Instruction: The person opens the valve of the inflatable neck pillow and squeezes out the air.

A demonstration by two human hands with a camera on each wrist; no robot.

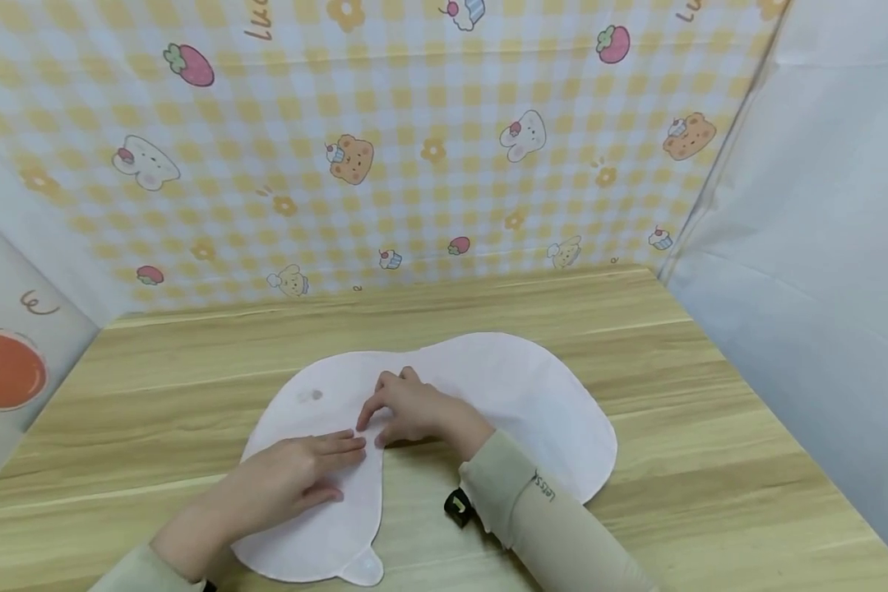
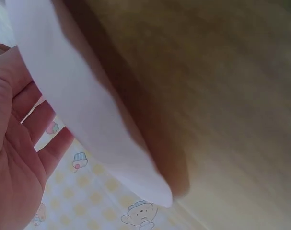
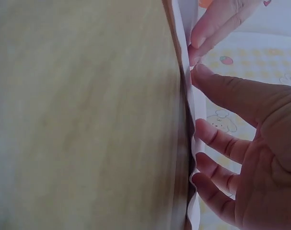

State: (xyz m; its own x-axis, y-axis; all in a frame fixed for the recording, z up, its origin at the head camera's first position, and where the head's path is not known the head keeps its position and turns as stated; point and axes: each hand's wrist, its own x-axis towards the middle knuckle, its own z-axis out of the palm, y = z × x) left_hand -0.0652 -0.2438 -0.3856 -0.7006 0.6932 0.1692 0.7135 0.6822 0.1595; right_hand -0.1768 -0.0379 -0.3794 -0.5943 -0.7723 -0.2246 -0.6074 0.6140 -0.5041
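A flat white neck pillow [image 1: 555,411], curved like an arch and seemingly without air, lies on the wooden table. It has a small rounded tab [image 1: 364,567] at its near left end and a small greyish round spot [image 1: 311,395] on its left lobe. My left hand [image 1: 289,477] rests on the left lobe with fingers extended. Close beside it, my right hand [image 1: 414,409] touches the pillow at the inner curve with bent fingertips, thumb apart. In the right wrist view, the right fingers [image 3: 217,165] meet the pillow's thin, wavy edge [image 3: 192,139].
The wood-grain table [image 1: 710,460] spreads around the pillow. Behind it stands a yellow-checked cloth [image 1: 414,99] with cartoon prints, and a pale sheet [image 1: 844,205] hangs on the right. A black strap piece [image 1: 457,507] shows at the right wrist.
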